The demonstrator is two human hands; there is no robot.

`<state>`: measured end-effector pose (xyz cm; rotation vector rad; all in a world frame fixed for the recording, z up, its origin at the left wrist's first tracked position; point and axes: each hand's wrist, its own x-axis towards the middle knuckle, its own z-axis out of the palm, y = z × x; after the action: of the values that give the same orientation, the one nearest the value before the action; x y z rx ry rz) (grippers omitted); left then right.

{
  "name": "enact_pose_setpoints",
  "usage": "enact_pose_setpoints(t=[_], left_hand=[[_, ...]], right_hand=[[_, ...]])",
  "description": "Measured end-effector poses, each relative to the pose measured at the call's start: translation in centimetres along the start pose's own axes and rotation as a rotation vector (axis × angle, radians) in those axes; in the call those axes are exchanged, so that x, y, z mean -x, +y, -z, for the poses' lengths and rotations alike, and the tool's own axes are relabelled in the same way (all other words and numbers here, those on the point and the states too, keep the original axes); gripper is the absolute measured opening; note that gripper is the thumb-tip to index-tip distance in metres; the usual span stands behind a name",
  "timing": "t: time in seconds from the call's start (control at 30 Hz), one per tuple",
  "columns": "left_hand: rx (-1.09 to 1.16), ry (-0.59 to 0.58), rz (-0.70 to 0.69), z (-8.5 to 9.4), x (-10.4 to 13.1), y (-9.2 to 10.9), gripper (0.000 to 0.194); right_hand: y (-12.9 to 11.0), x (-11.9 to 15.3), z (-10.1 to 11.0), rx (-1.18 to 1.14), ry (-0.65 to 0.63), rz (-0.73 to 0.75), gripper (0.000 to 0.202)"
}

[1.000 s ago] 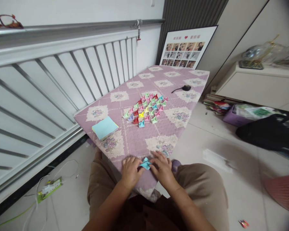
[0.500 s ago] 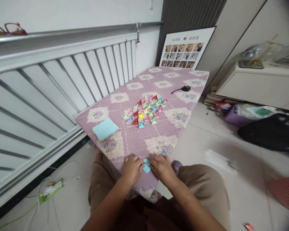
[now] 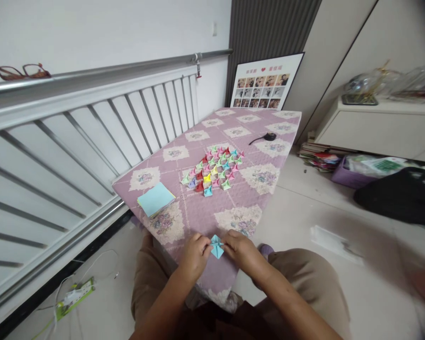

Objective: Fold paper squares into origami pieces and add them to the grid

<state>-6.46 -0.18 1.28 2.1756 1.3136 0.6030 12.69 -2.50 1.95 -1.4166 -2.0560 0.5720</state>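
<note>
A small piece of folded light-blue origami paper (image 3: 217, 248) is held near the close corner of the table. My left hand (image 3: 195, 255) pinches its left edge between thumb and fingers. On the opposite edge, my right hand (image 3: 239, 248) grips it the same way. Farther up the table several small folded paper pieces (image 3: 214, 177) stand in rows, in green, pink, red, yellow, blue and purple. To their left lies a stack of square paper (image 3: 156, 199) with a light-blue sheet on top.
A purple flowered cloth (image 3: 198, 212) covers the table. Toward its far right lies a black coiled object (image 3: 269, 136) with a tail. A white railing (image 3: 102, 123) runs along the left, with glasses (image 3: 24, 72) on its top bar. A photo board (image 3: 265, 82) leans behind.
Both hands have lifted slightly and pinch the blue paper more with their fingertips; its folds look a bit more spread. The whole view has shifted as the head tilted.
</note>
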Motion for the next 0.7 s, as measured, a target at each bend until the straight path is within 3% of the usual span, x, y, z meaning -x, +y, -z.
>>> enact_pose_setpoints(t=[0.47, 0.7], left_hand=[[-0.197, -0.053, -0.008, -1.5, 0.6, -1.2, 0.008], [-0.24, -0.151, -0.011, -1.5, 0.3, -1.7, 0.007]], right_hand=[[1.2, 0.5, -3.1, 0.191, -0.035, -0.005, 0.015], [1.7, 0.5, -3.6, 0.166, -0.06, -0.006, 0.01]])
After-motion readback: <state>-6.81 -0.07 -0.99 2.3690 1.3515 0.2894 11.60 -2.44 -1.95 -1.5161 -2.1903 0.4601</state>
